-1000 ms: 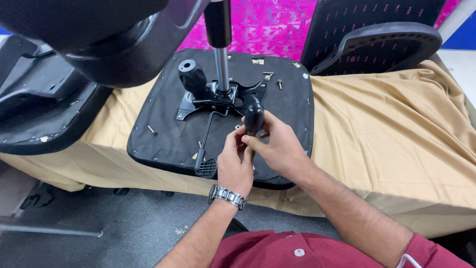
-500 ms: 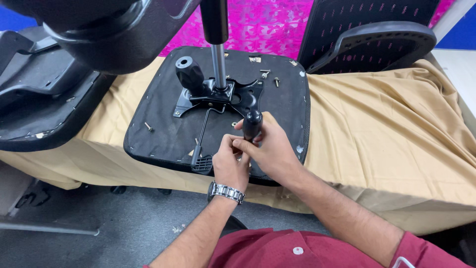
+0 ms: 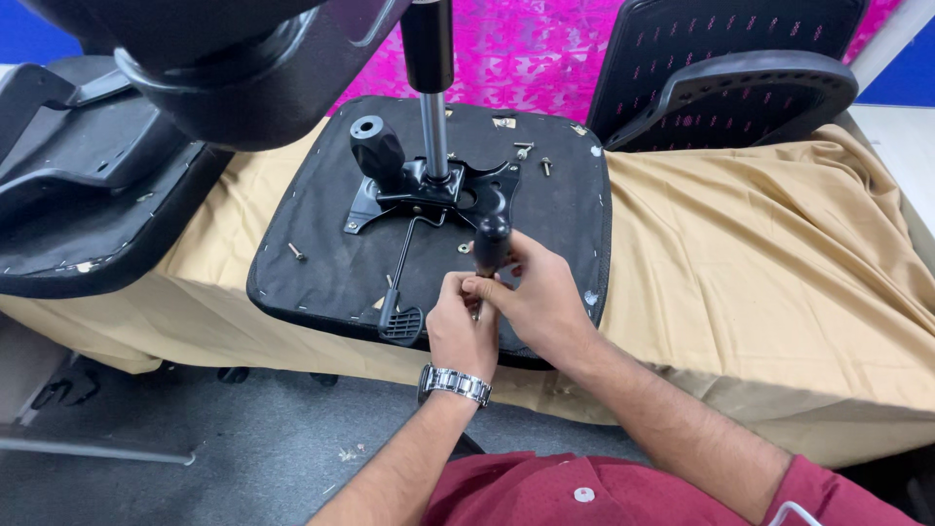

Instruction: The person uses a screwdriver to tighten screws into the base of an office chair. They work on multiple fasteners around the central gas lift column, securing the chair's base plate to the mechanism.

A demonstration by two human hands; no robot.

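Two hands meet over the near edge of an upturned black chair seat lying on a tan cloth. The right hand is wrapped around a black screwdriver handle; the left hand, just below, pinches its thin shaft. The tip is hidden, so its seating cannot be told. Beyond the hands, the metal tilt mechanism sits at the seat's centre. Loose screws lie near the seat's far edge; if the tip slipped, I judge it could jab the left fingers, and a jolt could scatter them.
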